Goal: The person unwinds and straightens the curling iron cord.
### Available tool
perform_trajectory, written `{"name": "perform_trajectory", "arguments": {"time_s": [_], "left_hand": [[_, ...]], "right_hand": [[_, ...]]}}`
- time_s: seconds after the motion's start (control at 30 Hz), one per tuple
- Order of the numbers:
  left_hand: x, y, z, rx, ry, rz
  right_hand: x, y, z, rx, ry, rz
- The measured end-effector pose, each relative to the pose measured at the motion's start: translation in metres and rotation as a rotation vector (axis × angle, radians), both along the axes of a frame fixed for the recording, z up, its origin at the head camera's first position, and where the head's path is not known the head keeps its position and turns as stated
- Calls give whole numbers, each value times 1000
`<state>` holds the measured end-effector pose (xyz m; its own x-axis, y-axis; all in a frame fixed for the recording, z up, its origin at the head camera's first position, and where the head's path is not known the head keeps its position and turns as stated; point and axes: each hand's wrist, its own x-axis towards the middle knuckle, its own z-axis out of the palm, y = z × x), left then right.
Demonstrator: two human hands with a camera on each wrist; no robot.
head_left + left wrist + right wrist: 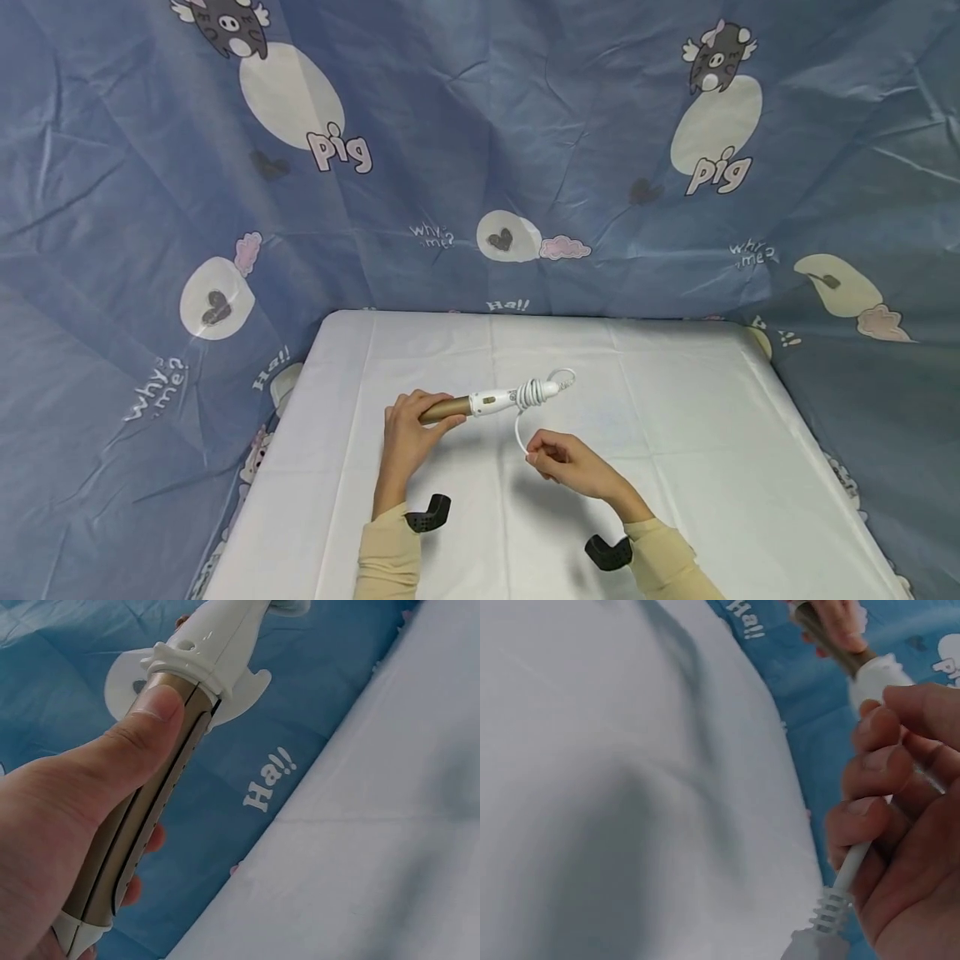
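A white and gold hair curling iron (491, 402) is held above the white table, lying nearly level with its handle to the right. My left hand (408, 433) grips the gold barrel (161, 761), the thumb lying along it in the left wrist view. White cord (531, 393) is wound in several coils around the handle. A free length of it runs down to my right hand (573, 467), whose curled fingers hold the cord (851, 866). Below those fingers, in the right wrist view, a ribbed sleeve leads into a white plug (814, 946), partly cut off by the frame.
A white cloth covers the table (712, 433). Blue printed fabric (420, 125) hangs behind it and along both sides. Black camera mounts sit on the left wrist (429, 513) and the right wrist (608, 552).
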<state>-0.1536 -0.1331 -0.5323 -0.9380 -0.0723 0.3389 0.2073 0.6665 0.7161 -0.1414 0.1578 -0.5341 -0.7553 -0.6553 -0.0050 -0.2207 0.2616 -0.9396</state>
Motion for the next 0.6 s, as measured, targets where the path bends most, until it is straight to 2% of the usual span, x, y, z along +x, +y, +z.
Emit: {"name": "perform_trajectory", "arguments": {"time_s": [0.33, 0.6], "left_hand": [[2, -4, 14, -36, 16, -21], [0, -6, 20, -74, 26, -71]], "right_hand": [[-10, 2, -12, 19, 37, -21], [-11, 3, -17, 60, 61, -35]]}}
